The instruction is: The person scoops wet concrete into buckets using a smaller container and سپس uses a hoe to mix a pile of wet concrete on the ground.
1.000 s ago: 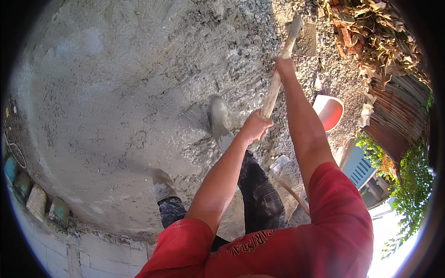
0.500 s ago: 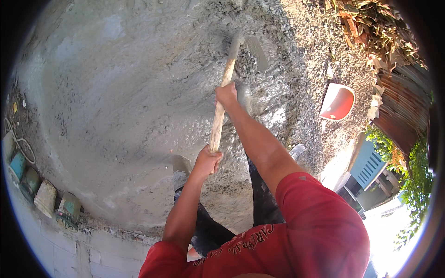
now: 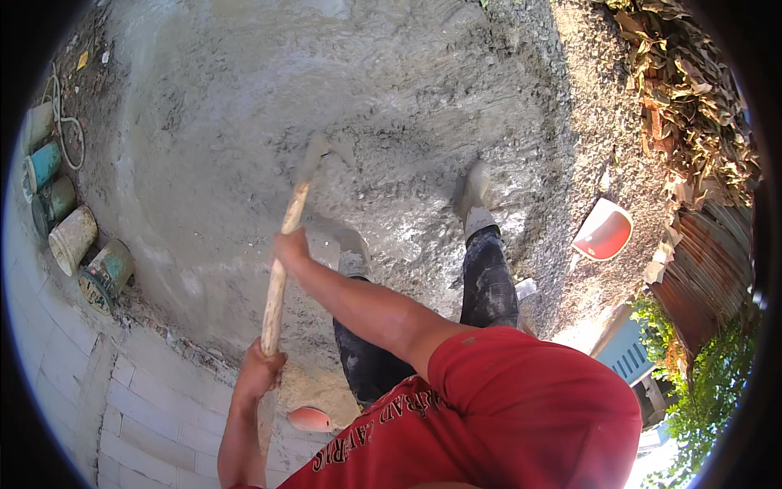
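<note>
Both my hands are wrapped around the wooden handle (image 3: 280, 295) of a hoe. My left hand (image 3: 259, 372) grips near the handle's lower end, close to my body. Farther up, my right hand (image 3: 291, 248) is closed around its middle. The hoe's head (image 3: 326, 148), smeared grey, lies low in wet concrete (image 3: 204, 163) ahead of me; its blade is partly hidden in the mix. My boots stand in the same concrete, the right boot (image 3: 476, 187) farther forward than the left boot (image 3: 353, 251).
Several dirty buckets (image 3: 73, 238) line a block wall (image 3: 147, 424) at left, near a pale hose (image 3: 72, 134). Gravel (image 3: 599, 138) runs along the right, holding a red-and-white scoop-shaped container (image 3: 604, 231). Dry leaves (image 3: 684, 98) and rusty corrugated sheet (image 3: 705, 265) lie beyond. Another red container (image 3: 309, 419) sits near my feet.
The hoe and both hands have swung left and nearer to me. Its head has moved from the gravel side to the middle of the concrete. My view has shifted too.
</note>
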The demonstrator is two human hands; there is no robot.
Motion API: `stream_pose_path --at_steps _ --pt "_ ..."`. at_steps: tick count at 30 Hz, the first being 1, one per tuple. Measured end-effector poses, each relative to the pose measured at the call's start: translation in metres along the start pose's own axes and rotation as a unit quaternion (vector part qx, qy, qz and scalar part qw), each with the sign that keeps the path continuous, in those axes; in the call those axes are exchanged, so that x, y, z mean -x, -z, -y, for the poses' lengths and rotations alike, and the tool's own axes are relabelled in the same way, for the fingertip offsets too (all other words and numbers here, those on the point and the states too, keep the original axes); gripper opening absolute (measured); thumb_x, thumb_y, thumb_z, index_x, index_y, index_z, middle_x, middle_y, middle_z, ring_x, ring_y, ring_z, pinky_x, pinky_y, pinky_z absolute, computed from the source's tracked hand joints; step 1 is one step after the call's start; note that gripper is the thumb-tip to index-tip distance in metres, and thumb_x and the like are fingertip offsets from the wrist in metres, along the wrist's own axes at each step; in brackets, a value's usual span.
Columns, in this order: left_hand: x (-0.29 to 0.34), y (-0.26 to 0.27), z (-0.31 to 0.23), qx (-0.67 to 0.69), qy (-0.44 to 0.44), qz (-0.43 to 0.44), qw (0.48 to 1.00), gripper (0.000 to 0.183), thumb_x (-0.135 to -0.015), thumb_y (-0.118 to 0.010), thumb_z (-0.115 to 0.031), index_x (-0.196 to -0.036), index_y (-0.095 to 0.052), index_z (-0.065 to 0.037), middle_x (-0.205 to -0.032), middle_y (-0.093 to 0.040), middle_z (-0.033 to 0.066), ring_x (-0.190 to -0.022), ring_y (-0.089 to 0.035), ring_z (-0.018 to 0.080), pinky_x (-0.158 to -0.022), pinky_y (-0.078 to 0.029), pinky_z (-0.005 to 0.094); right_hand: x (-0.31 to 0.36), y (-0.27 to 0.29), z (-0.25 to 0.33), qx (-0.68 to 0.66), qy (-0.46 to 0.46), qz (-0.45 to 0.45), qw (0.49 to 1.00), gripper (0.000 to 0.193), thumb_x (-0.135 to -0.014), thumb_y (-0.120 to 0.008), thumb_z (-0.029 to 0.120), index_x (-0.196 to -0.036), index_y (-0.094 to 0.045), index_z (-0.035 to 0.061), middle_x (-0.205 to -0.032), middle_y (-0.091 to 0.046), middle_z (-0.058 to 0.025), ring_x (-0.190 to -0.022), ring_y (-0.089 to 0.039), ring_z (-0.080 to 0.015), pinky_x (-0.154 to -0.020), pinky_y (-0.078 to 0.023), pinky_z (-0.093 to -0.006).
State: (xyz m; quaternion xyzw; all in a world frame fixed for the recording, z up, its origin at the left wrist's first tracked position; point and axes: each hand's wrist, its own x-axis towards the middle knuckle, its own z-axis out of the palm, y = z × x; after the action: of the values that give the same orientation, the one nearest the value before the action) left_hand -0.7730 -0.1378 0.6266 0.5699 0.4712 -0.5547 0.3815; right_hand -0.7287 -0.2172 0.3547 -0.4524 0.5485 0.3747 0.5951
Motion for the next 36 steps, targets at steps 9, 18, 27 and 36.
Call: stream_pose_path --at_steps 9,18,27,36 --pt "-0.021 -0.108 0.029 -0.176 -0.062 -0.017 0.982 0.048 -0.079 -0.067 -0.017 -0.123 -0.056 -0.001 -0.095 -0.068 0.0236 -0.084 -0.068 0.035 -0.076 -0.052 0.0421 0.026 0.139 0.033 -0.066 0.046 0.002 0.997 0.024 -0.088 -0.06 0.004 -0.107 -0.044 0.0008 -0.072 -0.056 -0.0101 -0.05 -0.057 -0.02 -0.04 -0.05 -0.0351" --pt "-0.241 -0.426 -0.129 0.036 -0.221 0.276 0.935 0.044 -0.079 -0.07 -0.013 -0.118 -0.058 0.003 -0.068 -0.063 0.013 -0.049 -0.059 0.0195 -0.045 -0.046 0.0375 -0.188 0.515 0.215 0.167 0.149 -0.28 0.934 0.021 -0.084 -0.062 0.015 -0.085 -0.06 -0.0063 -0.065 -0.058 -0.012 -0.051 -0.059 -0.0233 -0.048 -0.05 -0.036" --pt "-0.195 -0.208 0.008 0.082 -0.06 0.247 0.964 0.022 -0.084 -0.068 -0.013 -0.097 -0.051 -0.004 -0.062 -0.051 0.0014 -0.044 -0.047 0.0116 -0.038 -0.038 0.0303 -0.179 0.291 0.006 0.129 0.129 -0.232 0.955 0.038 -0.078 -0.06 0.002 -0.106 -0.04 -0.0141 -0.073 -0.059 -0.0223 -0.055 -0.064 -0.0302 -0.041 -0.05 -0.0434" --pt "0.023 -0.031 0.063 -0.108 -0.063 0.066 0.99 0.039 -0.076 -0.068 -0.013 -0.111 -0.056 0.0 -0.072 -0.062 0.013 -0.054 -0.062 0.0219 -0.046 -0.048 0.0356 0.061 0.085 -0.012 -0.035 -0.034 0.031 0.998 0.017 -0.089 -0.059 0.004 -0.097 -0.045 -0.0009 -0.062 -0.05 -0.0092 -0.045 -0.054 -0.0233 -0.039 -0.048 -0.0409"
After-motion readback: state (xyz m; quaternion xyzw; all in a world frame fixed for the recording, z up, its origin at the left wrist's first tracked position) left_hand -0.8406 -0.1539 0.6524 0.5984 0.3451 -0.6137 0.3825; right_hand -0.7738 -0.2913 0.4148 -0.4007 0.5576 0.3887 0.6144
